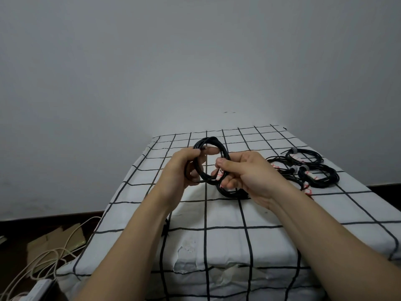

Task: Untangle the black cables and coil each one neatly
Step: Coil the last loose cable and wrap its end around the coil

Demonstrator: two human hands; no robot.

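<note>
Plain grey wall (pixel 195 51), dark baseboard (pixel 43 217), grid-print cloth (pixel 227 213) over furniture, cardboard (pixel 54 240) & white cords (pixel 74 232) on floor (pixel 19 230) btm L

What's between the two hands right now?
Head view: the black cable coil spans the gap, left hand gripping one side, right hand pinching the other; checked cloth shows behind.
</note>
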